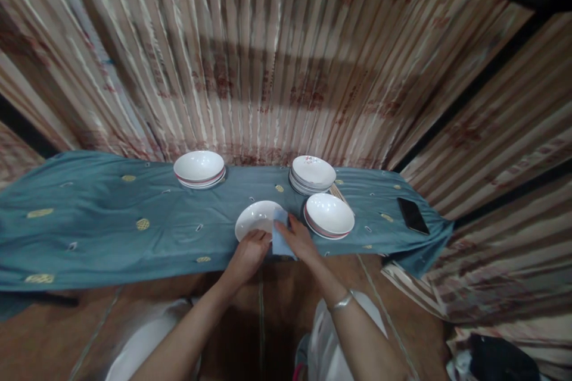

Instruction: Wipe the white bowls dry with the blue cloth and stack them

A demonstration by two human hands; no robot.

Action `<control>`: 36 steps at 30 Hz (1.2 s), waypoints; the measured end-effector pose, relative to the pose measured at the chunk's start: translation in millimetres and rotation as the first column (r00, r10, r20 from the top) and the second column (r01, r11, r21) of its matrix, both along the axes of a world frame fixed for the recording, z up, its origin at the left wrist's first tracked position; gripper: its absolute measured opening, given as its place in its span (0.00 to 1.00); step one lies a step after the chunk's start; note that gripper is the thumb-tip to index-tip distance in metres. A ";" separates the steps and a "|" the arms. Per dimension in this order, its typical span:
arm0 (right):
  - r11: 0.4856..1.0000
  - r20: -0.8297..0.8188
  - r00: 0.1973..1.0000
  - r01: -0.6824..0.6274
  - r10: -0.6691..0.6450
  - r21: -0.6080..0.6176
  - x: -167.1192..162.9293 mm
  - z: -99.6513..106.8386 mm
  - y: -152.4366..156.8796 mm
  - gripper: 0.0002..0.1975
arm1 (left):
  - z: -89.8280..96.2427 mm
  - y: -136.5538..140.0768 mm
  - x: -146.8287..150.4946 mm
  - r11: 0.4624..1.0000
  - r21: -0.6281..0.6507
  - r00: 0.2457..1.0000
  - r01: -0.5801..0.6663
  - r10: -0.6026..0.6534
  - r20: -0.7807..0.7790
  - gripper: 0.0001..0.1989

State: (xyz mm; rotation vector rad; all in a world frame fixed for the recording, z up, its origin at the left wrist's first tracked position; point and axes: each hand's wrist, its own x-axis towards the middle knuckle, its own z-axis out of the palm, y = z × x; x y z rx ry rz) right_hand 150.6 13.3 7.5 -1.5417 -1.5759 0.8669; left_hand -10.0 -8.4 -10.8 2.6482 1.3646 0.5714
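A white plate (255,218) sits tilted at the near edge of a teal cloth (111,220). My left hand (250,253) grips the plate's near rim. My right hand (298,238) presses a light blue wiping cloth (280,237) against the plate's right side. A silver bracelet is on my right wrist.
A stack of white bowls (329,214) stands just right of the plate, another stack (313,174) behind it, and a third (199,168) at the back left. A black phone (413,215) lies near the cloth's right end. Striped curtains hang behind and to the right.
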 end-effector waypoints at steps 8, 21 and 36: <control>0.996 0.308 0.949 -0.038 0.062 -0.084 -2.7 6.0 3.7 0.09 | -2.1 -1.7 -7.5 0.999 0.022 0.995 -0.048 0.046 0.086 0.10; 0.978 -0.025 0.996 0.089 -0.085 0.187 32.7 17.8 0.2 0.15 | 27.4 -9.0 -4.4 0.934 0.229 0.905 -0.275 0.171 0.389 0.49; 0.887 -0.379 0.855 0.435 -0.354 0.155 125.5 36.1 -1.0 0.21 | 40.4 27.8 91.7 0.992 0.024 0.750 -0.124 0.078 0.657 0.50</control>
